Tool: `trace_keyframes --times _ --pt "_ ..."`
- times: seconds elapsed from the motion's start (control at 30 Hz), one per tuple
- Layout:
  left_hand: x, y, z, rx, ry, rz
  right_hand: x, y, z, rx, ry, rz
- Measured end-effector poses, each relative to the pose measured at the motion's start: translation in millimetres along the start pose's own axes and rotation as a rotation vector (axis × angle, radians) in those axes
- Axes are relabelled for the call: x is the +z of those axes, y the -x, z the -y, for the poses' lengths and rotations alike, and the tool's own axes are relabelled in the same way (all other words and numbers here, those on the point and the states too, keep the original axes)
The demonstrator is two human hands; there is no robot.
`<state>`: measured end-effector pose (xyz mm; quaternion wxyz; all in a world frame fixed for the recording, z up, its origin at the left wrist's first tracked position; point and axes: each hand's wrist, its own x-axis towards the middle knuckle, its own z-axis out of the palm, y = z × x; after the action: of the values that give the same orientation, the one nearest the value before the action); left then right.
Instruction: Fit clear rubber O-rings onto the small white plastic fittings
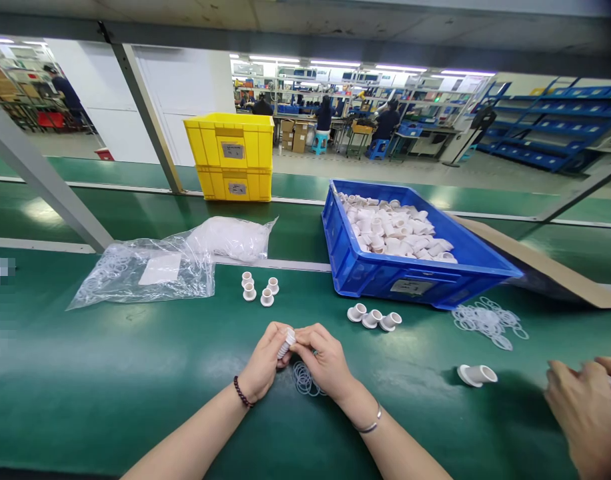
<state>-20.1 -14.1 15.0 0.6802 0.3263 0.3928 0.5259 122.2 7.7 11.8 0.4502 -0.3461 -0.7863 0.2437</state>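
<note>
My left hand (263,363) is closed around a white threaded plastic fitting (286,343), tilted, with its ribbed side showing. The fingers of my right hand (323,360) pinch the same fitting at its right edge; whether a ring is between them I cannot make out. Beneath my hands lies a small pile of clear rings (305,380). Beyond them, several white flanged fittings (267,297) stand on the green work surface (150,373). Three more fittings (372,319) lie in a row to the right.
A blue bin (425,283) full of white fittings stands behind. Bagged rings (150,270) lie at left, near stacked yellow crates (235,157). On the right are loose rings (488,321), a single fitting (478,375), cardboard (545,260) and another person's hands (585,407).
</note>
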Motion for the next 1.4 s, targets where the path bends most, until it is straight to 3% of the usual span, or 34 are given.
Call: trace_keyframes --times 0.4,1.4 --pt "2.8 1.4 1.4 -0.015 0.042 -0.016 2.7 2.4 -1.9 -0.010 0.026 -0.074" --pt "1.3 -0.2 6.9 -0.006 0.086 -0.036 6.6 3.1 -1.8 -0.036 0.102 -0.103"
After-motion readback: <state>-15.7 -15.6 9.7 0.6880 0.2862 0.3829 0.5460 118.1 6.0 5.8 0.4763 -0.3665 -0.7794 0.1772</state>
